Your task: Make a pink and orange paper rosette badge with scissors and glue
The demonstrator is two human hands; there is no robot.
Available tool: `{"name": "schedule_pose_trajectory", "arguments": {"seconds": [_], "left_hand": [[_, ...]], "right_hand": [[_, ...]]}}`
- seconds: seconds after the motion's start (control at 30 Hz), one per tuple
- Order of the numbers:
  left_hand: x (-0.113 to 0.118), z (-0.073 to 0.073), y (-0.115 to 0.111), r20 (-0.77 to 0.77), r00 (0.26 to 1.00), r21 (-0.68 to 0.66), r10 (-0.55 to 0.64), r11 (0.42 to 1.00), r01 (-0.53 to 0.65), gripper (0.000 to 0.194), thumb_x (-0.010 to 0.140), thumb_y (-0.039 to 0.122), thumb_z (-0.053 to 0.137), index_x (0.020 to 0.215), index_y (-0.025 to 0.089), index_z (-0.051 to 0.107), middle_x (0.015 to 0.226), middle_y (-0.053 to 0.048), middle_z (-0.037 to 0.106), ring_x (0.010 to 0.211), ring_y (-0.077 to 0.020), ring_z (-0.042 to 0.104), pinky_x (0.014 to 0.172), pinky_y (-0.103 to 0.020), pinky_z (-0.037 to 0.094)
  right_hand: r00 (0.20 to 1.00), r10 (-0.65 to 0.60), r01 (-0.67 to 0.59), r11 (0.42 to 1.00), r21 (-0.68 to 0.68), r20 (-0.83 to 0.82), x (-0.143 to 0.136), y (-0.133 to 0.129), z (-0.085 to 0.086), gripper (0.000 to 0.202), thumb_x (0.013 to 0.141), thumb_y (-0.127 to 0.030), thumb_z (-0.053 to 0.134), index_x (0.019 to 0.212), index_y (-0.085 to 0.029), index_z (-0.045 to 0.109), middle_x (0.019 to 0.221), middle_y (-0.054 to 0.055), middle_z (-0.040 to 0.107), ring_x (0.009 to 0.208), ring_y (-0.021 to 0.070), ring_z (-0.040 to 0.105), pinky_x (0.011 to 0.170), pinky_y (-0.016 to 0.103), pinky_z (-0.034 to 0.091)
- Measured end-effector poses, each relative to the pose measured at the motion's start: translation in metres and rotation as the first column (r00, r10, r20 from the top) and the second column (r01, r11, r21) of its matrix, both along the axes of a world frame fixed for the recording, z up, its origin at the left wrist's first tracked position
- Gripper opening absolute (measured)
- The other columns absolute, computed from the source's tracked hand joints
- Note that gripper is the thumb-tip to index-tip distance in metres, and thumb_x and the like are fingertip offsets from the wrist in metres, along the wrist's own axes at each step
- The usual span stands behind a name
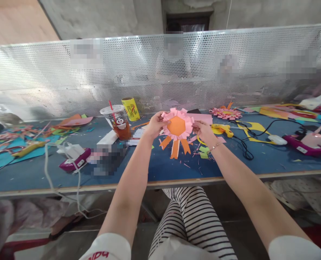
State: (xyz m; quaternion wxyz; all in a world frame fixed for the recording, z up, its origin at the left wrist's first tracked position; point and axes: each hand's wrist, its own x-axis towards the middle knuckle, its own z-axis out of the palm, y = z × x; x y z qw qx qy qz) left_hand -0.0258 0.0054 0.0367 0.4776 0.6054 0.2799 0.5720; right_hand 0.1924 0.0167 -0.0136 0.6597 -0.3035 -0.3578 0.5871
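Too hard a pinch could crumple those petals [188,127], imo: left hand [156,125] and right hand [204,131] both have fingers clamped on the paper flower [176,125]'s side edges, above the counter [163,174]. Orange face towards the wearer, long axis roughly upright, tails [175,148] down. Yellow can [131,109]'s farther back, leftward.

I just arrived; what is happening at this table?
The left hand and right hand hold up a paper rosette by its pink rim; its centre and tails are orange. Green paper scraps lie on the blue tabletop. A second rosette lies further back on the right, and a plastic drink cup stands on the left.
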Motion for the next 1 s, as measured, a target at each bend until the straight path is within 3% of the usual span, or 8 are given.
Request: {"name": "schedule_pose_trajectory", "arguments": {"seconds": [0.23,0.5,1.0], "left_hand": [[-0.005,-0.009,0.009,0.097,0.995,-0.056,-0.031,0.998,0.036,0.048,0.049,0.018,0.076,0.093,0.017,0.056,0.08,-0.001,0.064,0.07,-0.014,0.062,0.07,-0.029,0.05],[-0.006,-0.012,0.012,0.082,0.997,-0.09,0.009,0.996,-0.002,0.047,0.049,0.021,0.077,0.091,0.017,0.056,0.082,-0.003,0.065,0.074,-0.0153,0.062,0.072,-0.03,0.05],[-0.002,-0.014,0.016,0.095,0.992,-0.049,0.081,0.996,-0.077,0.042,0.047,0.017,0.075,0.084,0.016,0.056,0.077,0.0,0.062,0.071,-0.0123,0.06,0.071,-0.027,0.048]], "right_hand": [[0.988,0.139,-0.141,0.989,0.034,0.065,-0.006,-0.005,-0.002,0.015,0.067,-0.009,0.06,0.08,-0.017,0.06,0.065,0.001,0.066,0.061,0.0113,0.063,0.064,0.025,0.053],[0.959,0.277,-0.28,0.959,0.052,0.059,-0.018,-0.019,0.002,0.017,0.065,-0.008,0.061,0.079,-0.017,0.061,0.07,0.002,0.067,0.063,0.0122,0.064,0.065,0.026,0.053],[0.962,0.25,-0.264,0.955,-0.133,-0.115,-0.024,-0.023,0.009,0.012,0.067,-0.008,0.055,0.073,-0.017,0.059,0.066,0.001,0.063,0.066,0.0109,0.061,0.069,0.023,0.054]]}}
